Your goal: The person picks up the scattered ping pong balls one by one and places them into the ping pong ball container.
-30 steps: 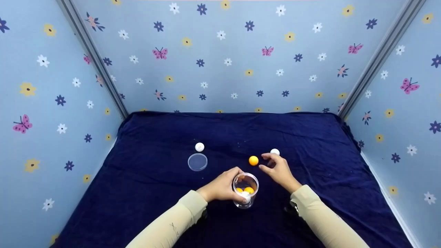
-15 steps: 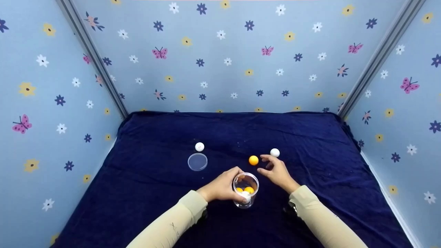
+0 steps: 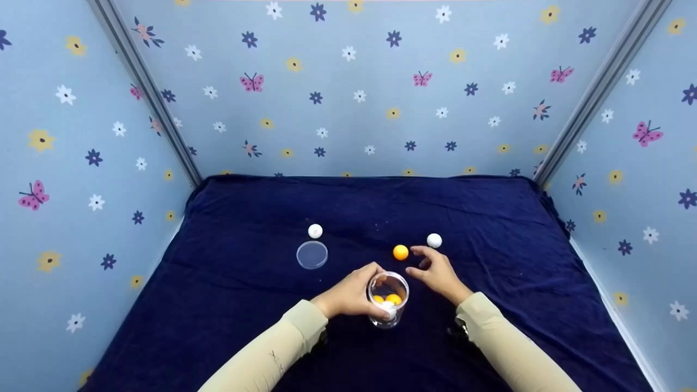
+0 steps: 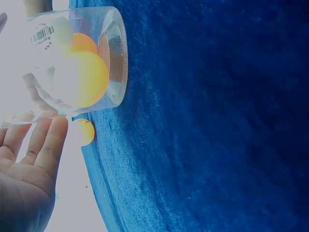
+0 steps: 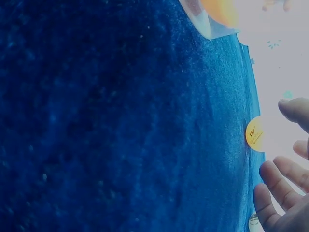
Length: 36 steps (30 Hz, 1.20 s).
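Note:
My left hand grips a clear plastic jar, thumb and fingers round its side. The jar's mouth is uncovered; orange and white ping-pong balls lie inside, an orange ball showing large in the left wrist view. My right hand reaches out with thumb and fingers spread, holding nothing. Just beyond its fingertips sits an orange ping-pong ball on the cloth. The right wrist view shows that printed orange ball left of the spread right hand.
A white ping-pong ball lies behind the right hand. Farther left are another white ball and a round clear lid. Dark blue cloth covers the table, enclosed by flowered walls at the back and sides.
My right hand has shifted slightly left, closer to the orange ball, and the white ball behind it now shows whole. The left hand and the jar have stayed in place.

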{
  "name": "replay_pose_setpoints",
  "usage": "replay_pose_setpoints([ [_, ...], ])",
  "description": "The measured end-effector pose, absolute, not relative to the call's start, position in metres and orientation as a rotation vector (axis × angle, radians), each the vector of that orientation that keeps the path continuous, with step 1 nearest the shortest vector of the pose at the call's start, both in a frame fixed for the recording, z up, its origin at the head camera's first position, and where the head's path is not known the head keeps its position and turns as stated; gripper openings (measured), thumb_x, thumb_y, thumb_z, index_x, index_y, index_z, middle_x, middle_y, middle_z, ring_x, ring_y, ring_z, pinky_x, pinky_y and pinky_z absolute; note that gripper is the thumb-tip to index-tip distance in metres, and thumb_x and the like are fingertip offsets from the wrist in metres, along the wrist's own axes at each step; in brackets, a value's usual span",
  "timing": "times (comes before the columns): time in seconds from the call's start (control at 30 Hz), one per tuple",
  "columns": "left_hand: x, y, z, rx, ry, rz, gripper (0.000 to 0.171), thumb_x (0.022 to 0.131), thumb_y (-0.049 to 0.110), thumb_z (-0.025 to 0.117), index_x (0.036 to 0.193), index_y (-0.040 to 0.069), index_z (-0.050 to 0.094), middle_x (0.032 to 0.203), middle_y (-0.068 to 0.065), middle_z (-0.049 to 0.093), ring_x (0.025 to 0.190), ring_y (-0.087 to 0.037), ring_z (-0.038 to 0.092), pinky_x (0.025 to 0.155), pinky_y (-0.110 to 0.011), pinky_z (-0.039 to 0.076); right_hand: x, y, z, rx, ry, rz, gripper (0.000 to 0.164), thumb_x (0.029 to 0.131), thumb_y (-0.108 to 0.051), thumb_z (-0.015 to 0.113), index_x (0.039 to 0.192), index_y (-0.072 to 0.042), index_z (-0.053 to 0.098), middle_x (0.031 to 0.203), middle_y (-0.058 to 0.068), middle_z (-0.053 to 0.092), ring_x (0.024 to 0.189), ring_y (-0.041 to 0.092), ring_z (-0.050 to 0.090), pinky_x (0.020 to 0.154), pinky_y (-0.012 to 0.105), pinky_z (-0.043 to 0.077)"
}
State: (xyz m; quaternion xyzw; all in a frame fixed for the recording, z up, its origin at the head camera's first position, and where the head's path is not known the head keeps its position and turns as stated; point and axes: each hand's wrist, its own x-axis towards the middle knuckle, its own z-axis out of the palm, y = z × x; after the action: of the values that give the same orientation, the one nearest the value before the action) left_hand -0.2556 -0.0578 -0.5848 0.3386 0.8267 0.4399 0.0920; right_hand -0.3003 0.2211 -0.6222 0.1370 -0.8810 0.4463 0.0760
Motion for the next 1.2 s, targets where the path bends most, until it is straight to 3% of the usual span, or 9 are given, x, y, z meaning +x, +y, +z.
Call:
replay_pose_setpoints([
  [0.37,-0.256,-0.057,-0.584,1.002,2.446,1.308,0.083,0.067,0.043,0.103,0.127,0.005,0.062,0.126,-0.014,0.072,0.113,-0.032,0.069,0.100,-0.031,0.051,-0.305,0.219,-0.625,0.407,-2.661,1.349,0.058,0.083,-0.008,0.092,0.135,0.004,0.070,0.127,0.025,0.075,0.087,0.030,0.073,0.081,0.036,0.058],
  [0.7,-0.257,-0.058,-0.586,0.991,2.455,1.297,0.080,0.066,0.044,0.103,0.127,0.010,0.062,0.126,-0.011,0.072,0.113,-0.029,0.068,0.101,-0.032,0.051,-0.309,0.219,-0.631,0.379,-2.677,1.398,0.060,0.083,-0.009,0.093,0.137,0.002,0.069,0.128,0.024,0.074,0.085,0.028,0.072,0.079,0.034,0.057],
  [1.2,-0.257,-0.058,-0.586,0.996,2.448,1.318,0.082,0.066,0.045,0.103,0.126,0.008,0.062,0.125,-0.012,0.072,0.114,-0.034,0.069,0.102,-0.031,0.052,-0.317,0.218,-0.632,0.346,-2.635,1.434,0.059,0.083,-0.007,0.092,0.135,0.005,0.069,0.126,0.024,0.075,0.080,0.019,0.069,0.075,0.025,0.054],
])
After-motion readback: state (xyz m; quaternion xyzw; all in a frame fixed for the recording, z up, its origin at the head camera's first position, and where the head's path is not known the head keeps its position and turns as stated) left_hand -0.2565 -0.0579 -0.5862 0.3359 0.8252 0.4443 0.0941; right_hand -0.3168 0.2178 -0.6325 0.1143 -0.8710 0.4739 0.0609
